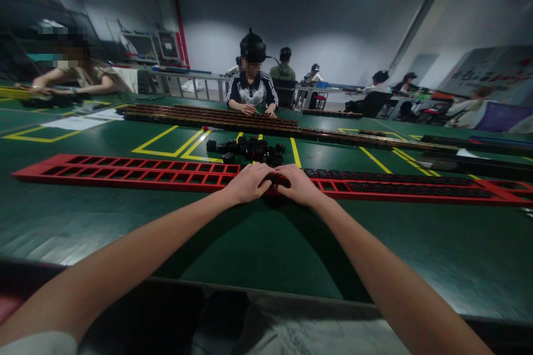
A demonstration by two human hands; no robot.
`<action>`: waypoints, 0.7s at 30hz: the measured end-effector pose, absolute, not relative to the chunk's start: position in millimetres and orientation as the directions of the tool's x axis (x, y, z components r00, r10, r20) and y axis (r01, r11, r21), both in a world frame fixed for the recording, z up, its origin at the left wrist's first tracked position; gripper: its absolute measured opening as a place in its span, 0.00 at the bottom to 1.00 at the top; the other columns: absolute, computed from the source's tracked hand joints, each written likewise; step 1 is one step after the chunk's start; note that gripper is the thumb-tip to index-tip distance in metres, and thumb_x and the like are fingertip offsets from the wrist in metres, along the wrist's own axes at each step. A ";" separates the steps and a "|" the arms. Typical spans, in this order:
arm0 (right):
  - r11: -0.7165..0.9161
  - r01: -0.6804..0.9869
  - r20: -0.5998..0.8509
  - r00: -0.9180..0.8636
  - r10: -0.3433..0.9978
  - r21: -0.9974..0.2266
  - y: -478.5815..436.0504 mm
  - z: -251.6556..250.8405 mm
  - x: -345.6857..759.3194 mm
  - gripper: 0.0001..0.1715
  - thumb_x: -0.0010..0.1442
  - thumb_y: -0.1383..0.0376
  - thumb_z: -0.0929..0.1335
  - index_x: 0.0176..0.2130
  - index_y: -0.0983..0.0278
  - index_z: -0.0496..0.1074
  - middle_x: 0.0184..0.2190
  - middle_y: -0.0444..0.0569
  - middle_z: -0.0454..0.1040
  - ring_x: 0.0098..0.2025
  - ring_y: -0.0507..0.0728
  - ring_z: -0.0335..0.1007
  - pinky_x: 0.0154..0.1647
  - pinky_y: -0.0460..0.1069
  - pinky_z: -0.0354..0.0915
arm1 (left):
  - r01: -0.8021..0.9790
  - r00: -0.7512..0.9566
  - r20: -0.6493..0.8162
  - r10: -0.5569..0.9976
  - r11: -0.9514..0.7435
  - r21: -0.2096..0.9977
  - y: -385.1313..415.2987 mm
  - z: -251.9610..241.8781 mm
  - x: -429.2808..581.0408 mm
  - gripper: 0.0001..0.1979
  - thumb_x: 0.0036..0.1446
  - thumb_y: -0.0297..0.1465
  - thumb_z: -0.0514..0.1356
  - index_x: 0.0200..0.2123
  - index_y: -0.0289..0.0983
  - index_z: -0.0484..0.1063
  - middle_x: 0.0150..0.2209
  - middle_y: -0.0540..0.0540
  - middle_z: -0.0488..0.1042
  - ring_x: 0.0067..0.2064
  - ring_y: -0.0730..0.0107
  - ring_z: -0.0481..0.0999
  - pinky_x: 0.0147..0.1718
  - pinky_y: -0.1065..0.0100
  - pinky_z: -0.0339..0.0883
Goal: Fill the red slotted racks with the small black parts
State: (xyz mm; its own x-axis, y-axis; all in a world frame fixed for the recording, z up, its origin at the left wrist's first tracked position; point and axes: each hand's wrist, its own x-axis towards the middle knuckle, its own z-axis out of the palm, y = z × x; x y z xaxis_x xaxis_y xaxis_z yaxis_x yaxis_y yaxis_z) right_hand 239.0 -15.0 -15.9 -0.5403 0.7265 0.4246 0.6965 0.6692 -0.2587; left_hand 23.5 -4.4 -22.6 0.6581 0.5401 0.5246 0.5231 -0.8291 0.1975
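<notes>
A long red frame (pixel 125 182) with two rows of square openings lies across the green table. Black square pieces (pixel 375 187) fill many openings on its right part, while those on the left are unfilled. At the middle of the frame, my left hand (pixel 250 182) and my right hand (pixel 298 184) meet over a black piece (pixel 280 179), fingers curled round its two sides. Just behind my hands is a loose heap of black parts (pixel 254 147).
Long brown strips (pixel 208 117) lie farther back on the green table (pixel 258 249), which bears yellow tape lines. White papers (pixel 79 121) are at the back left. A person (pixel 252 89) sits opposite; another person (pixel 83 75) works at the left.
</notes>
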 end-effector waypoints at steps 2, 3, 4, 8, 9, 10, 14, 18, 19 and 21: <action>0.665 0.700 0.420 -0.538 0.731 -0.261 -15.5 -15.3 238.4 0.21 0.56 0.65 0.70 0.50 0.64 0.76 0.53 0.56 0.76 0.57 0.65 0.68 0.59 0.61 0.63 | 0.525 0.663 0.516 0.543 -0.828 0.196 -4.7 -21.9 23.6 0.14 0.63 0.28 0.56 0.52 0.37 0.70 0.49 0.42 0.74 0.51 0.57 0.72 0.52 0.54 0.67; 0.664 0.700 0.418 -0.538 0.732 -0.261 -15.8 -15.0 238.1 0.21 0.56 0.65 0.70 0.50 0.64 0.76 0.53 0.56 0.76 0.57 0.64 0.68 0.59 0.61 0.63 | 0.530 0.662 0.513 0.546 -0.825 0.194 -5.3 -21.3 23.6 0.14 0.63 0.28 0.56 0.51 0.37 0.70 0.49 0.42 0.74 0.51 0.57 0.72 0.52 0.54 0.67; 0.664 0.701 0.416 -0.538 0.733 -0.261 -15.9 -14.6 237.9 0.21 0.56 0.65 0.70 0.50 0.63 0.76 0.53 0.55 0.76 0.57 0.64 0.68 0.59 0.61 0.62 | 0.540 0.658 0.511 0.552 -0.820 0.190 -6.0 -20.5 23.6 0.14 0.63 0.29 0.56 0.51 0.37 0.70 0.49 0.42 0.74 0.51 0.57 0.72 0.51 0.54 0.67; 0.658 0.707 0.407 -0.538 0.738 -0.258 -16.3 -14.0 237.7 0.21 0.56 0.66 0.70 0.51 0.64 0.76 0.53 0.55 0.76 0.56 0.64 0.68 0.59 0.61 0.63 | 0.591 0.640 0.499 0.584 -0.789 0.165 -8.2 -17.5 24.0 0.13 0.62 0.30 0.58 0.50 0.38 0.71 0.47 0.43 0.74 0.49 0.56 0.71 0.49 0.54 0.67; 0.657 0.709 0.405 -0.538 0.739 -0.257 -16.4 -14.0 237.9 0.22 0.56 0.66 0.70 0.51 0.64 0.76 0.54 0.55 0.76 0.56 0.64 0.68 0.59 0.61 0.63 | 0.597 0.639 0.494 0.589 -0.785 0.163 -8.2 -17.0 24.1 0.12 0.62 0.30 0.58 0.49 0.38 0.72 0.46 0.43 0.74 0.48 0.56 0.71 0.48 0.54 0.67; 0.656 0.710 0.405 -0.537 0.740 -0.255 -16.4 -14.1 238.0 0.21 0.56 0.66 0.70 0.50 0.64 0.76 0.54 0.55 0.75 0.56 0.64 0.68 0.59 0.61 0.63 | 0.600 0.639 0.490 0.593 -0.783 0.165 -7.8 -16.7 24.1 0.12 0.61 0.30 0.58 0.48 0.38 0.72 0.45 0.43 0.74 0.48 0.56 0.71 0.48 0.54 0.67; 0.655 0.711 0.409 -0.535 0.739 -0.254 -16.6 -14.3 238.4 0.20 0.56 0.65 0.70 0.50 0.63 0.76 0.54 0.55 0.75 0.56 0.64 0.68 0.59 0.61 0.63 | 0.602 0.635 0.484 0.603 -0.778 0.180 -5.1 -16.7 23.9 0.11 0.61 0.31 0.59 0.47 0.38 0.73 0.44 0.43 0.74 0.48 0.56 0.71 0.47 0.55 0.66; 0.666 0.702 0.410 -0.546 0.730 -0.252 -16.2 -13.4 238.1 0.20 0.56 0.65 0.70 0.50 0.64 0.76 0.53 0.56 0.76 0.56 0.64 0.69 0.59 0.62 0.63 | 0.590 0.638 0.481 0.601 -0.783 0.195 -2.2 -17.0 23.0 0.11 0.61 0.31 0.60 0.47 0.38 0.73 0.44 0.44 0.75 0.47 0.57 0.72 0.47 0.56 0.66; 0.669 0.699 0.410 -0.549 0.728 -0.252 -16.1 -13.2 238.0 0.20 0.57 0.65 0.70 0.50 0.64 0.76 0.53 0.56 0.76 0.56 0.64 0.69 0.59 0.62 0.63 | 0.588 0.638 0.480 0.602 -0.783 0.201 -1.3 -17.1 22.7 0.11 0.61 0.31 0.61 0.47 0.38 0.73 0.44 0.44 0.75 0.47 0.57 0.72 0.47 0.56 0.66; 0.675 0.694 0.409 -0.556 0.724 -0.251 -16.2 -12.9 237.9 0.19 0.57 0.64 0.70 0.50 0.64 0.76 0.53 0.55 0.76 0.56 0.64 0.69 0.59 0.62 0.63 | 0.585 0.636 0.477 0.606 -0.782 0.214 0.9 -17.5 22.2 0.12 0.60 0.31 0.61 0.47 0.39 0.73 0.44 0.44 0.75 0.47 0.57 0.72 0.47 0.56 0.66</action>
